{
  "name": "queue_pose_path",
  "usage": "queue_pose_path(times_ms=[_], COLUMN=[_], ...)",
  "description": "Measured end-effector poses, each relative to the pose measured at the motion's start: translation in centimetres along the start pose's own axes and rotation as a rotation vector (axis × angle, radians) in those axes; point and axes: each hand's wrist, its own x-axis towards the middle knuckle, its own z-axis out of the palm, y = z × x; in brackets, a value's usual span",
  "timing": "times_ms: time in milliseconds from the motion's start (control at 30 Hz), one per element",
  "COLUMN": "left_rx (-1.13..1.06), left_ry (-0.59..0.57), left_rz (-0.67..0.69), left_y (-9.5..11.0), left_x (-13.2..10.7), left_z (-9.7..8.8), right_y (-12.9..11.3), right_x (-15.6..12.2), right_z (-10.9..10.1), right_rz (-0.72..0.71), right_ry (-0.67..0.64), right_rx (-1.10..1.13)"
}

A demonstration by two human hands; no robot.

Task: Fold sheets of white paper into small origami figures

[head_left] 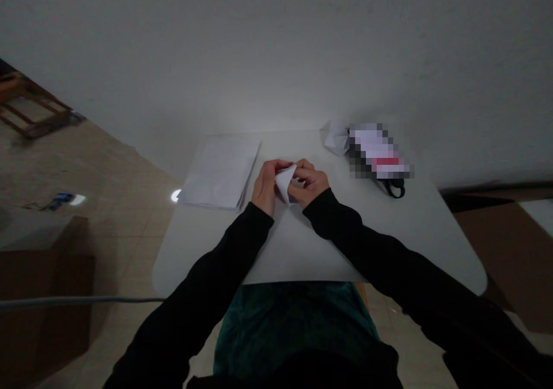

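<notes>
White table holds a paper stack and blurred bag; left hand and right hand pinch folded paper.

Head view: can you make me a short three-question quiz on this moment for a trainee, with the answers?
1. True or false: the folded white paper lies flat on the white table, untouched by the left hand and the right hand.

2. What lies nearest the left hand?
A. A stack of white paper
B. A crumpled white paper
C. A pixelated object with a black strap

3. Fill in the blank: both forearms are covered by ___ sleeves.

Key: 1. False, both hands hold the paper up between them. 2. A. 3. Black.
</notes>
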Motion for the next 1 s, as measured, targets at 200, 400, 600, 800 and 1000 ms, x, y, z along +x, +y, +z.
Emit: queue_pose_path(times_ms=[200,400,600,800,1000], left_rx=[-0.232,-0.185,-0.141,-0.063,-0.166], left_ry=[-0.044,-0.039,-0.111,-0.086,0.105], left_rz=[-0.220,-0.171,-0.183,-0.175,-0.174], left_y=[0.7,0.6,0.3,1.1,0.8], left_x=[0.0,0.1,0.0,-0.3,-0.9], left_z=[1.0,0.8,0.6,0.9,2.0], right_y=[0.3,1.3,-0.2,-1.8,-1.5], right_x=[-1.2,-1.9,-1.9,-1.6,-1.3], right_z=[1.9,2.7,2.5,1.8,1.8], right_rz=[0.047,0.129,0.187,0.216,0.219], right_ry=[0.049,0.135,0.032,-0.016,0.039], right_rx=[0.127,0.204,0.024,-0.041,-0.033])
